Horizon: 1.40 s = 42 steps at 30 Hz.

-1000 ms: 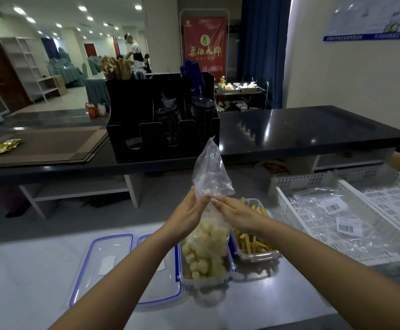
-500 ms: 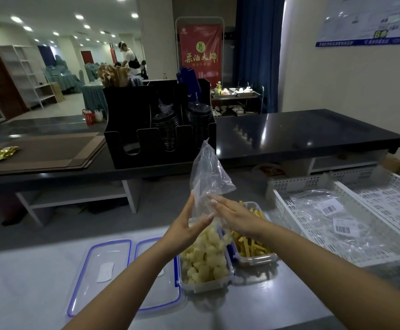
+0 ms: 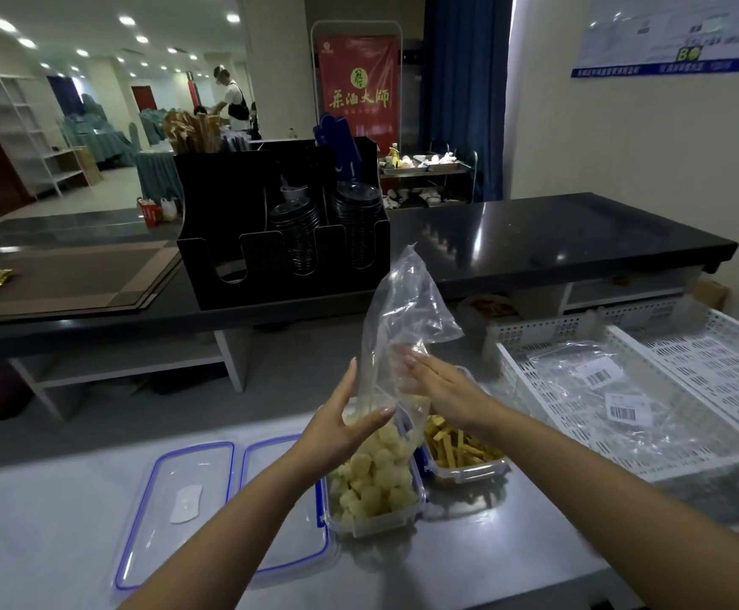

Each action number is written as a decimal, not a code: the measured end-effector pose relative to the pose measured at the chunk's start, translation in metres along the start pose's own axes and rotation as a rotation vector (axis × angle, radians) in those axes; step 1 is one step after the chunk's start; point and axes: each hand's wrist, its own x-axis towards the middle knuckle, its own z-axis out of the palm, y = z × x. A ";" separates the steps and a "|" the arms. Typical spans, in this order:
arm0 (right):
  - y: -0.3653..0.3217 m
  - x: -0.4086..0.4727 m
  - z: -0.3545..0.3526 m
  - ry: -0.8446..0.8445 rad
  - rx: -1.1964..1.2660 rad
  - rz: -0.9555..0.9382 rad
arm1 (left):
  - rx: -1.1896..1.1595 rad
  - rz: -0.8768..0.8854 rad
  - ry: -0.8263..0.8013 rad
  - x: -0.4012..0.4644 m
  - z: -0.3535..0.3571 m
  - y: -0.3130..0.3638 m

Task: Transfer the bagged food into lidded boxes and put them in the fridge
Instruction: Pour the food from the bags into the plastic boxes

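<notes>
Both hands had slackened since a moment before, when they pinched the plastic bag (image 3: pixel 402 328) at its neck. Now the left hand (image 3: pixel 341 427) and right hand (image 3: pixel 435 389) stood flat-palmed, fingers straight, pressing the bag between them rather than gripping it. It hung mouth-down over the nearer box (image 3: pixel 374 490), which sat heaped with pale chunks, so I judged they were coaxing out the last pieces. Just right of that box, touching it, stood a second box (image 3: pixel 468 457) of yellow strips. Two blue-rimmed lids (image 3: pixel 182 512) lay flat just left of it, within easy reach. Further right of it, the white basket (image 3: pixel 534 380) crowded close. The counter on the near side of the box lay bare.
</notes>
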 end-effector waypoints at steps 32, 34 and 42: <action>0.074 -0.130 -0.328 0.666 0.604 0.212 | -0.285 -0.078 -0.305 0.134 0.221 0.143; 0.084 -0.135 -0.367 0.740 0.591 0.254 | -0.243 -0.039 -0.327 0.150 0.243 0.153; 0.133 -0.153 -0.488 0.858 0.497 0.333 | -0.338 -0.059 -0.159 0.199 0.314 0.177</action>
